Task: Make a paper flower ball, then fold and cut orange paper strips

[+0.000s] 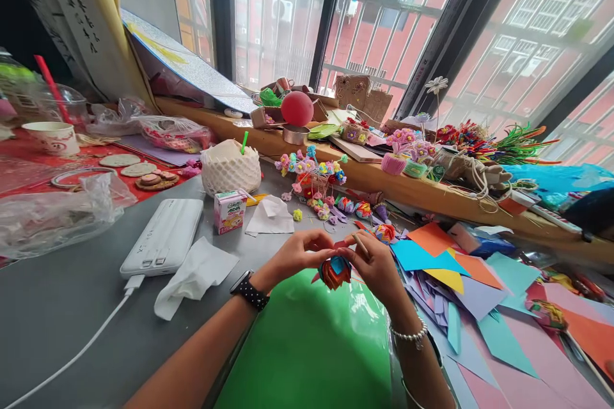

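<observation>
A small folded-paper flower [336, 273] in orange and blue is held between both hands above a glossy green sheet [307, 345]. My left hand [300, 254], with a dark dotted watch strap at its wrist, pinches the flower's upper edge from the left. From the right, my right hand [371, 262] grips the same edge with thumb and fingers; a beaded bracelet circles that wrist. Something pale and thin shows along the right fingers, but I cannot make out what it is. Another multicoloured paper flower [385, 233] lies just beyond the right hand.
Coloured paper pieces [508, 339] spread over the right side. A white power bank [163, 236] with a cable, a tissue [196, 275] and a small drink carton [230, 211] lie left. Behind stand a foam-netted coconut [231, 169] and a flower-filled basket [316, 185], below a cluttered windowsill [374, 172].
</observation>
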A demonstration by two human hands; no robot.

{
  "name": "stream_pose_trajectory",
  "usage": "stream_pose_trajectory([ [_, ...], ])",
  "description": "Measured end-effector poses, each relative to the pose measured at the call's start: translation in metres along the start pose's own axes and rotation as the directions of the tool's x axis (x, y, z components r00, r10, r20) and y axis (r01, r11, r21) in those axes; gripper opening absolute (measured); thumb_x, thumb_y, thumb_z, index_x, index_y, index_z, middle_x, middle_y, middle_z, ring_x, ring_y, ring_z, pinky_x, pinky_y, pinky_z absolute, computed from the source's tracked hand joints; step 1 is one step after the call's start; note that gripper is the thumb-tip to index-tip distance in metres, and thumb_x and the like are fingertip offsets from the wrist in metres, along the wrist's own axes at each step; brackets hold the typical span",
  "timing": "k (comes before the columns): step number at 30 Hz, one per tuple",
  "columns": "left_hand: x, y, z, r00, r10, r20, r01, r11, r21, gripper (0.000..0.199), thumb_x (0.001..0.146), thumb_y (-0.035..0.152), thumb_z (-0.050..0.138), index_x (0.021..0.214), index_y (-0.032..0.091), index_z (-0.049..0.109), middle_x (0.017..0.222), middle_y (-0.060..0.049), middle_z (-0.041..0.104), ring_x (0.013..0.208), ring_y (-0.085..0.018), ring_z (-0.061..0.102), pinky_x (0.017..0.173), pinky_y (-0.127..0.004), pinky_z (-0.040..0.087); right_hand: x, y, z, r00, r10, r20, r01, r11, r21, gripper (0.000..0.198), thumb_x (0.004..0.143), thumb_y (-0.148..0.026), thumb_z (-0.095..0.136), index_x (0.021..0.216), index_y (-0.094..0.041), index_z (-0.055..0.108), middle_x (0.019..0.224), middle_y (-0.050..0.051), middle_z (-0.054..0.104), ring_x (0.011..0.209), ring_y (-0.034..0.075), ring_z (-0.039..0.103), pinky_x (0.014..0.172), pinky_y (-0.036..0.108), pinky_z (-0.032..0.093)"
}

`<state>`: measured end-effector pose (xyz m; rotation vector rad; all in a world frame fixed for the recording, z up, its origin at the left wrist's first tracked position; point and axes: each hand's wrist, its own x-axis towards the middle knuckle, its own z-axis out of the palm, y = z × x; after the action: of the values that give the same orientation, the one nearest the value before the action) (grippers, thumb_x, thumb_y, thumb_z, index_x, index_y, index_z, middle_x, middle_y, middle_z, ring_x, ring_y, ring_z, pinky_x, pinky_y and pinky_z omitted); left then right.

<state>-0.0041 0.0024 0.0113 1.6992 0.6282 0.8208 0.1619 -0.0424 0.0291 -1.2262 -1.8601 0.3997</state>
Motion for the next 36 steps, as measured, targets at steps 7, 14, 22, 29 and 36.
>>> stream_pose_trajectory([
  [7,0.004,-0.010,-0.003,0.995,-0.073,0.073,0.082,0.988,-0.133,0.028,0.067,0.037,0.062,0.079,0.013,0.053,0.074,0.000,0.057,0.072,-0.013,0.055,0.065,-0.025,0.043,-0.002,0.004,0.008,0.978,0.184,0.094,-0.185,0.983,0.003,0.013,0.075,-0.026,0.054,0.077,-0.015,0.061,0.058,-0.001,0.055,0.049,0.010,0.042,0.044,0.020,0.030],
  [14,0.006,-0.020,-0.006,0.989,-0.101,0.108,0.115,0.984,-0.136,0.027,0.068,0.036,0.062,0.077,0.013,0.053,0.076,-0.001,0.058,0.074,-0.014,0.055,0.068,-0.027,0.042,-0.002,0.008,0.005,0.972,0.152,0.180,-0.155,0.988,0.004,0.015,0.076,-0.024,0.051,0.081,-0.016,0.063,0.062,0.000,0.060,0.049,0.009,0.043,0.045,0.019,0.031],
  [22,0.008,-0.027,-0.010,0.991,-0.097,0.097,0.108,0.987,-0.118,0.028,0.068,0.036,0.062,0.079,0.013,0.052,0.074,-0.001,0.058,0.072,-0.013,0.055,0.067,-0.027,0.042,-0.001,0.009,0.016,0.977,0.181,0.116,-0.176,0.983,-0.058,0.012,0.076,-0.022,0.050,0.079,-0.017,0.062,0.070,0.002,0.064,0.059,0.013,0.053,0.052,0.021,0.039],
  [29,0.009,-0.027,-0.013,0.980,-0.192,0.046,0.195,0.979,-0.060,0.029,0.065,0.036,0.063,0.078,0.012,0.056,0.075,-0.003,0.059,0.071,-0.014,0.056,0.065,-0.026,0.044,-0.002,0.012,0.027,0.982,0.183,0.048,-0.174,0.973,-0.151,0.014,0.077,-0.023,0.049,0.078,-0.018,0.062,0.069,0.002,0.063,0.058,0.014,0.052,0.052,0.023,0.037],
  [36,0.010,-0.025,-0.012,0.989,-0.135,-0.066,0.129,0.988,-0.089,0.019,0.063,0.029,0.063,0.069,0.013,0.057,0.065,0.001,0.058,0.062,-0.011,0.055,0.060,-0.023,0.044,-0.003,0.011,0.021,0.950,0.286,0.126,-0.294,0.955,0.051,0.017,0.075,-0.030,0.051,0.082,-0.016,0.059,0.072,0.003,0.065,0.062,0.016,0.058,0.053,0.023,0.043],
])
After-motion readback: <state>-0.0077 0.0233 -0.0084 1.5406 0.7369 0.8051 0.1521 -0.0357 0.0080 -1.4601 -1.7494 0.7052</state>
